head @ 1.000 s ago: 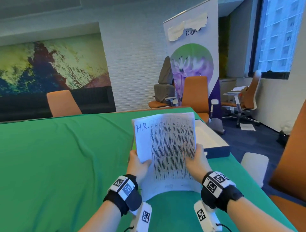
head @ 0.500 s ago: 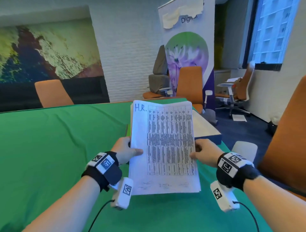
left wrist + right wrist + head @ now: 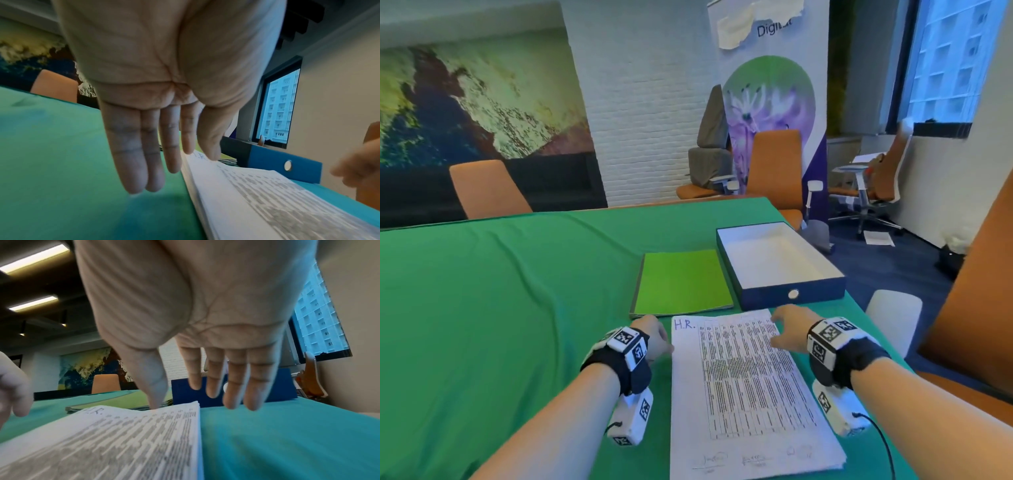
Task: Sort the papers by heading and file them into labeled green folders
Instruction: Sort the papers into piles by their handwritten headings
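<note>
Where hands (image 3: 657, 337) part — papers (image 3: 743, 387) headed "H.R."

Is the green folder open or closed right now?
Closed: the green folder lies flat beyond the paper stack, only its cover showing.
</note>
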A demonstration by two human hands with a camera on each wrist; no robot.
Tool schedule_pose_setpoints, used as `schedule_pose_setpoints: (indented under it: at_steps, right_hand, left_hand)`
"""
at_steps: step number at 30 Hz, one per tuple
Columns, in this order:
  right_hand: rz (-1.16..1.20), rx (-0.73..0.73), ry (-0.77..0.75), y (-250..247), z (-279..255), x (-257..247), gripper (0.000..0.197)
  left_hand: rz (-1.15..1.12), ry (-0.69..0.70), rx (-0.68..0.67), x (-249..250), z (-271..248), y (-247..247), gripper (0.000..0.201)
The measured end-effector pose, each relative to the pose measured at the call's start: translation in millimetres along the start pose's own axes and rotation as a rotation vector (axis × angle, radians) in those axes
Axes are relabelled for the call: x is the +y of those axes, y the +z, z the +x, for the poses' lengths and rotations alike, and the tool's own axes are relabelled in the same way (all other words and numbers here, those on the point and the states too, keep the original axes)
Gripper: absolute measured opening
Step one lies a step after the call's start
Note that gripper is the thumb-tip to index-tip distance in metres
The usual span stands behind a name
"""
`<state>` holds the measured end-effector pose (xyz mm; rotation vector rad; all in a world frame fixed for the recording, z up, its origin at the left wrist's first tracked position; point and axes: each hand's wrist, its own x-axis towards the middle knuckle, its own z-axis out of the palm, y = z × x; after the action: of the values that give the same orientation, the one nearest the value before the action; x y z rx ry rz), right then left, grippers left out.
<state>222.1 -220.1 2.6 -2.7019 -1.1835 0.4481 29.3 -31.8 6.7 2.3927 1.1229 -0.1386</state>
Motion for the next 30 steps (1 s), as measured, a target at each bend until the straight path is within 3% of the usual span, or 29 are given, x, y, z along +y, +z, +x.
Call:
schedule_pose_setpoints:
  at_steps: [3, 8, 15, 24, 30]
  right_hand:
    - [-0.002, -0.02, -0.105, 2, 21, -19, 0.056]
    - [-0.193, -0.141, -0.133, 13, 48, -21, 0.048]
    - [-0.193, -0.153, -0.167, 13, 65, -8, 0.048]
    - [-0.215, -0.18, -0.166, 14, 66, -8, 0.061]
    - [-0.272, -0.171, -0.134, 13, 68, -13, 0.081]
  left_hand:
    - [0.093, 0.024, -0.032, 5, 22, 3, 0.026]
    - [0.183, 0.042, 0.014, 6, 56, 10, 0.021]
    - [-0.038, -0.039, 0.003, -1, 82, 14, 0.074]
    - [-0.038, 0.079, 0.286, 0, 79, 14, 0.027]
    - [0.018, 0.115, 0.333, 3, 75, 7, 0.005]
